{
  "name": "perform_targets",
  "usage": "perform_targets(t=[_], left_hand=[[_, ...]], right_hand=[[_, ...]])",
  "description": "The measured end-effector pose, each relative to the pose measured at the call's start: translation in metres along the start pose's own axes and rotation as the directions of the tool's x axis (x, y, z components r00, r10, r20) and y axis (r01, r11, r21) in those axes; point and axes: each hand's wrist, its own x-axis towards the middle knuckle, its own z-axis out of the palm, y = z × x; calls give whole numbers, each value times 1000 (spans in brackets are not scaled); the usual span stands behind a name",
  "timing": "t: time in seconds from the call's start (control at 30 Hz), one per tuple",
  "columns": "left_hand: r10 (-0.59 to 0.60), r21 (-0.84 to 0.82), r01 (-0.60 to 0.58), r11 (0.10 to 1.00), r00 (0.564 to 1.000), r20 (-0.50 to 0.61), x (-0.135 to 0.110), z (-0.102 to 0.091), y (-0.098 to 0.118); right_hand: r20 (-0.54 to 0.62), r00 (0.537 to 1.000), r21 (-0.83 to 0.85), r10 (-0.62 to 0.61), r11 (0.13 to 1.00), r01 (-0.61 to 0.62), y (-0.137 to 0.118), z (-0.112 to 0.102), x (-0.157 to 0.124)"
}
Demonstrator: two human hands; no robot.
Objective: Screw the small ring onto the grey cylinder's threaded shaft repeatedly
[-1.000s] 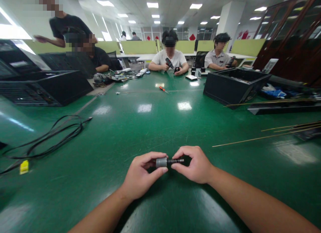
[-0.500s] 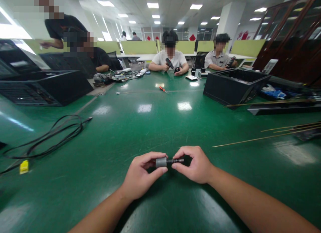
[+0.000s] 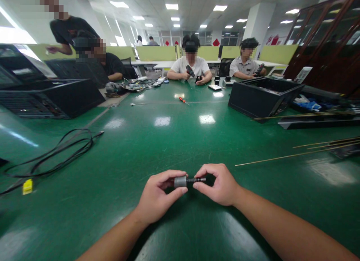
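Note:
Low over the green table, my left hand pinches a small grey metal cylinder between thumb and fingers. A thin black threaded shaft sticks out of the cylinder's right end. My right hand is closed on the far end of that shaft with thumb and forefinger. Both hands rest near the table's front edge, their fingers curled.
Black cables and a yellow tag lie at the left. A black case stands back left, a black tray back right. Thin brass rods lie at the right. A red screwdriver lies mid-table. Other people sit at the far side.
My hands and the part have barely moved. The standing person at the back left has shifted slightly.

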Motion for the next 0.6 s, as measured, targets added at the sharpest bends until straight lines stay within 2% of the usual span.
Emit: perform_targets(t=[0.6], left_hand=[[1,5,-1,1000,1000,-5,-1,-2,-1]], right_hand=[[-10,1000,12,28,1000,-28,-2,-1,0]])
